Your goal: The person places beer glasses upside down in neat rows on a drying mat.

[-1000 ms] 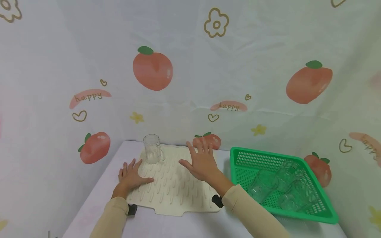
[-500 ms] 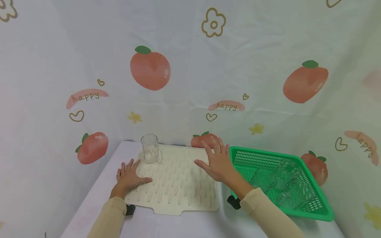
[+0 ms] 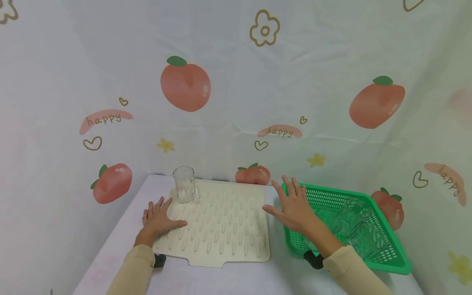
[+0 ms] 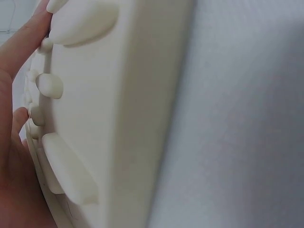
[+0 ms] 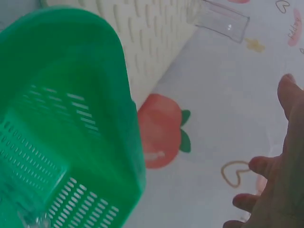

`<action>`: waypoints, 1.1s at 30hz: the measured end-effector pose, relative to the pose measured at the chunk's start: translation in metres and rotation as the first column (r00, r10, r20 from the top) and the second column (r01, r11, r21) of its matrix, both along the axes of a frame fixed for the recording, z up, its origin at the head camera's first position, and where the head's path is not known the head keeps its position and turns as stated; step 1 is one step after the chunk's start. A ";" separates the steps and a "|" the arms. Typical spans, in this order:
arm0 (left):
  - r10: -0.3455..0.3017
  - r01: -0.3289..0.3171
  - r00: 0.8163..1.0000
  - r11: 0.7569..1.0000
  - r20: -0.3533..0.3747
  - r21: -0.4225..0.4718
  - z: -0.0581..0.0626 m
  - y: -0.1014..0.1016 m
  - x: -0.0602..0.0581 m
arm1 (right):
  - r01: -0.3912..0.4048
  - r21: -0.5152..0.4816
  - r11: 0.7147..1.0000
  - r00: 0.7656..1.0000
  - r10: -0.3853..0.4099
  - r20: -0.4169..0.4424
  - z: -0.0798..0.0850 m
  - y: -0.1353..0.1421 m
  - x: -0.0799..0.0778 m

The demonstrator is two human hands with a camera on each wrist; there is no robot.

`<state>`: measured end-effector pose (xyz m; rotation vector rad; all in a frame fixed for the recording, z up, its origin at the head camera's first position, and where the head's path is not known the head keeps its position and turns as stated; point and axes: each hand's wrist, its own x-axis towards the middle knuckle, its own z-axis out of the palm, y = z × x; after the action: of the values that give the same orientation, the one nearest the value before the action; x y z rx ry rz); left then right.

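Note:
My left hand (image 3: 159,220) rests with fingers spread on the left edge of a cream ridged drying mat (image 3: 221,221). In the left wrist view the mat's raised ridges (image 4: 71,166) show close up beside that hand. A clear glass mug (image 3: 185,185) stands upright at the mat's back left corner, its handle to the right. Over the left side of a green plastic basket (image 3: 383,268), my right hand (image 3: 295,209) hovers with fingers spread and nothing in them. Several glass mugs (image 3: 348,217) lie inside the basket, partly hidden behind the right forearm.
A white cloth backdrop (image 3: 228,82) printed with peaches rises behind the white table (image 3: 254,282). The basket stands at the right of the mat, with a narrow strip of table between them. Black wrist mounts (image 3: 313,259) stick out under both forearms.
My right hand has moved right, from above the mat to above the basket's left side, fingers still spread. The left hand has stayed on the mat's edge. The view has shifted slightly.

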<state>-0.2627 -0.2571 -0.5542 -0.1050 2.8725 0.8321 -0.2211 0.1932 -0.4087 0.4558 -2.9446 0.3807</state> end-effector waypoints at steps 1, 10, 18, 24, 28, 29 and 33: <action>0.001 -0.001 1.000 1.000 -0.001 0.000 0.000 0.000 0.000 | -0.004 0.002 1.000 1.000 0.004 -0.005 0.002 0.004 0.002; -0.001 0.001 1.000 1.000 -0.012 -0.005 -0.005 -0.001 -0.002 | 0.015 -0.021 1.000 0.999 -0.014 0.039 0.013 0.046 0.017; 0.000 0.000 1.000 1.000 0.003 -0.003 -0.001 -0.001 -0.001 | 0.057 -0.068 0.996 0.994 -0.050 0.098 0.007 0.083 0.027; -0.010 0.010 1.000 1.000 -0.004 0.001 -0.002 0.002 -0.003 | 0.061 -0.064 0.996 0.991 -0.053 0.120 0.001 0.103 0.037; -0.007 0.007 1.000 1.000 -0.011 0.000 -0.002 -0.001 -0.001 | 0.038 -0.069 0.997 0.991 -0.029 0.128 0.001 0.110 0.037; -0.006 0.006 1.000 1.000 -0.012 -0.001 -0.002 -0.001 -0.001 | 0.032 -0.069 0.997 0.991 -0.023 0.131 0.001 0.112 0.037; -0.013 0.013 1.000 1.000 -0.012 0.008 -0.002 0.000 -0.001 | 0.029 -0.061 0.998 0.985 -0.018 0.174 0.001 0.116 0.037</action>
<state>-0.2638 -0.2571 -0.5558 -0.0802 2.8776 0.8455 -0.1844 0.3091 -0.4073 0.3986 -3.0906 0.5348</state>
